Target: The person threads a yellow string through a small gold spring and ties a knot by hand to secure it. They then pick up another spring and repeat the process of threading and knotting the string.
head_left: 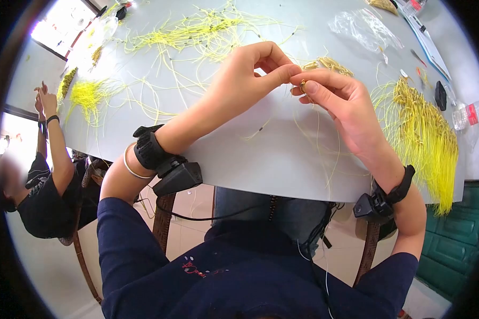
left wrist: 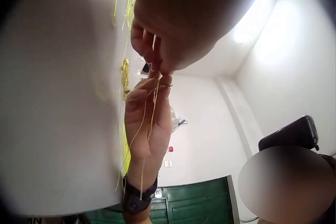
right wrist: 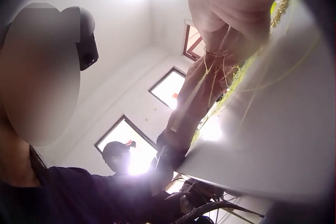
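My two hands meet fingertip to fingertip above the near half of the table. With thumb and fingers my right hand [head_left: 346,101] pinches a small gold-coloured piece [head_left: 303,85] strung on thin yellow cord [left wrist: 153,109]. My left hand [head_left: 245,74] has thumb and index fingertip pressed together right beside that piece, pinching the cord. Loose cord ends trail down past the right palm in the left wrist view, and strands [right wrist: 206,77] show between the hands in the right wrist view. The fingers hide most of the gold piece.
A bundle of gold-topped yellow cords [head_left: 426,138] lies at the right table edge. Loose yellow cords [head_left: 197,33] spread across the back, with a heap [head_left: 88,98] at left. Gold pieces [head_left: 330,65] lie behind my hands, near a plastic bag [head_left: 364,29]. Another person [head_left: 48,181] sits at left.
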{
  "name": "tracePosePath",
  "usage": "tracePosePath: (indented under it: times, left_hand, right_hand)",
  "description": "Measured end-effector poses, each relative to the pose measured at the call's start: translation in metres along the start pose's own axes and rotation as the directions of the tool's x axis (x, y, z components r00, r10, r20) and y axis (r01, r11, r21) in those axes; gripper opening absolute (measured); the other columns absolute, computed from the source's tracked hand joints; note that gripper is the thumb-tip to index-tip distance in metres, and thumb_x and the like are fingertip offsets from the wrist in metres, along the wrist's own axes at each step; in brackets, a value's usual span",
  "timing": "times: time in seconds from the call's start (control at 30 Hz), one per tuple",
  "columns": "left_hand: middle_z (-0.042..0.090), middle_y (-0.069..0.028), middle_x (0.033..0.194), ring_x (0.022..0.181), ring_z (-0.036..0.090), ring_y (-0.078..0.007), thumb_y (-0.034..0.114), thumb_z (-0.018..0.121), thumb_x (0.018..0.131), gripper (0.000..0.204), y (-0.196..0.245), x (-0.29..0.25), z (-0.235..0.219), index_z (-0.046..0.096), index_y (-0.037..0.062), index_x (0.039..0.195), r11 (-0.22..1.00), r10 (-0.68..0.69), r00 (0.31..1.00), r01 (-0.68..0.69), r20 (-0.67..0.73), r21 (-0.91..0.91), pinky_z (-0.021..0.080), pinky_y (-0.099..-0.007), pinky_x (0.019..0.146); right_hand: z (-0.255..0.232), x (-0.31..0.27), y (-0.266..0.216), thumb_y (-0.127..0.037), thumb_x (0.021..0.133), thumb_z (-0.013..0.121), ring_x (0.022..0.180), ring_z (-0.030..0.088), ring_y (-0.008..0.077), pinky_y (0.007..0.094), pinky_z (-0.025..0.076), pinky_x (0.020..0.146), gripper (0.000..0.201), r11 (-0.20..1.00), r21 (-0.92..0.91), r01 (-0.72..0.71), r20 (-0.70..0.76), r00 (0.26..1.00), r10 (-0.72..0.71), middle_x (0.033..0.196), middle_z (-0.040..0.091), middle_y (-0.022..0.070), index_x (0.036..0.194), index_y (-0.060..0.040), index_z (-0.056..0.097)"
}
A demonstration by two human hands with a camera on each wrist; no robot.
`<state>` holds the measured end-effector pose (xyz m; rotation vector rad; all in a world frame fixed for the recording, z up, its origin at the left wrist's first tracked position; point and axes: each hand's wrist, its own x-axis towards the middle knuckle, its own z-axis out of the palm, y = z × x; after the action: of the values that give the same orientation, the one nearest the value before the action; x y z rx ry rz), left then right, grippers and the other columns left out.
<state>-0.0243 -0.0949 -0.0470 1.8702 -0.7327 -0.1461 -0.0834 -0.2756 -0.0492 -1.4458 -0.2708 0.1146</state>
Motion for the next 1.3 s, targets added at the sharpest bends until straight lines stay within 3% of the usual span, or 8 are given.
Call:
tracePosePath:
  times: [0.23, 0.33, 0.4, 0.43, 0.47, 0.53, 0.83, 1.3]
  left_hand:
    - [0.058, 0.0020, 0.076, 0.070, 0.053, -0.0041, 0.022, 0.060, 0.085, 0.017, -0.002, 0.000, 0.001, 0.057, 0.0055, 0.082, 1.000, 0.009, 0.999, -0.008, -0.032, 0.030, 0.041, -0.0187, 0.058]
    - [0.058, 0.0004, 0.081, 0.077, 0.052, -0.0043, 0.020, 0.059, 0.086, 0.016, 0.006, -0.001, -0.003, 0.058, 0.0048, 0.085, 0.999, 0.009, 0.993, -0.003, -0.118, 0.053, 0.040, -0.0194, 0.061]
    - [0.056, -0.0016, 0.088, 0.081, 0.050, -0.0056, 0.019, 0.055, 0.087, 0.016, 0.017, -0.004, -0.011, 0.059, 0.0044, 0.090, 0.976, 0.213, 0.977, -0.213, 0.003, -0.036, 0.038, -0.0198, 0.064]
    - [0.055, -0.0050, 0.091, 0.080, 0.048, -0.0083, 0.020, 0.050, 0.089, 0.019, 0.030, -0.008, -0.016, 0.060, 0.0039, 0.093, 0.952, 0.296, 0.947, -0.282, 0.128, -0.118, 0.037, -0.0215, 0.068]
    - [0.055, -0.0050, 0.091, 0.080, 0.048, -0.0083, 0.020, 0.050, 0.089, 0.019, 0.039, -0.013, -0.013, 0.060, 0.0039, 0.093, 0.951, 0.299, 0.945, -0.284, 0.133, -0.123, 0.037, -0.0215, 0.068]
    - [0.054, -0.0073, 0.091, 0.078, 0.048, -0.0104, 0.020, 0.049, 0.089, 0.021, 0.048, -0.020, -0.004, 0.059, 0.0030, 0.094, 0.757, 0.576, 0.805, -0.459, 0.143, -0.465, 0.038, -0.0235, 0.069]
    - [0.055, -0.0070, 0.089, 0.077, 0.049, -0.0102, 0.017, 0.050, 0.088, 0.018, 0.054, -0.046, -0.006, 0.058, 0.0020, 0.095, 0.800, 0.481, 0.869, -0.380, 0.117, -0.464, 0.039, -0.0227, 0.068]
    - [0.055, -0.0066, 0.085, 0.076, 0.052, -0.0098, 0.010, 0.052, 0.085, 0.015, 0.051, -0.040, -0.011, 0.057, 0.0002, 0.096, 0.852, 0.353, 0.933, -0.288, 0.072, -0.437, 0.041, -0.0213, 0.065]
  right_hand:
    - [0.001, -0.002, -0.001, -0.011, 0.085, 0.057, 0.080, 0.058, 0.0092, 0.0208, 0.046, 0.074, 0.018, 0.977, -0.204, 0.059, -0.074, 0.994, -0.076, 0.086, 0.063, 0.0029, 0.098, -0.0014, 0.065]
    - [0.000, -0.001, 0.000, -0.011, 0.085, 0.058, 0.076, 0.056, 0.0073, 0.0199, 0.045, 0.071, 0.016, 0.964, -0.261, 0.058, -0.108, 0.990, -0.089, 0.083, 0.062, 0.0017, 0.096, -0.0023, 0.066]
    - [-0.002, 0.000, 0.002, -0.012, 0.084, 0.058, 0.075, 0.055, 0.0063, 0.0195, 0.045, 0.069, 0.015, 0.962, -0.266, 0.059, -0.137, 0.986, -0.099, 0.083, 0.062, 0.0013, 0.094, -0.0028, 0.066]
    - [-0.004, 0.000, 0.003, -0.012, 0.084, 0.058, 0.073, 0.054, 0.0058, 0.0193, 0.044, 0.068, 0.015, 0.961, -0.264, 0.087, -0.122, 0.985, -0.123, 0.082, 0.062, 0.0010, 0.093, -0.0031, 0.066]
    - [-0.005, 0.000, 0.004, -0.012, 0.084, 0.058, 0.072, 0.053, 0.0053, 0.0191, 0.043, 0.066, 0.015, 0.958, -0.263, 0.113, -0.106, 0.984, -0.145, 0.082, 0.062, 0.0008, 0.093, -0.0034, 0.066]
    - [-0.005, -0.001, 0.003, -0.012, 0.084, 0.058, 0.072, 0.052, 0.0052, 0.0192, 0.043, 0.066, 0.015, 0.960, -0.267, 0.089, -0.118, 0.985, -0.124, 0.082, 0.061, 0.0007, 0.093, -0.0034, 0.066]
    - [0.005, 0.000, 0.000, -0.011, 0.085, 0.056, 0.077, 0.051, 0.0055, 0.0204, 0.041, 0.069, 0.016, 0.975, -0.211, -0.065, -0.087, 0.995, 0.048, 0.084, 0.061, 0.0010, 0.094, -0.0022, 0.065]
    - [0.007, -0.001, -0.004, -0.013, 0.085, 0.055, 0.080, 0.051, 0.0055, 0.0200, 0.041, 0.071, 0.017, 0.964, -0.241, -0.116, -0.060, 0.993, 0.104, 0.088, 0.061, 0.0004, 0.095, -0.0015, 0.064]
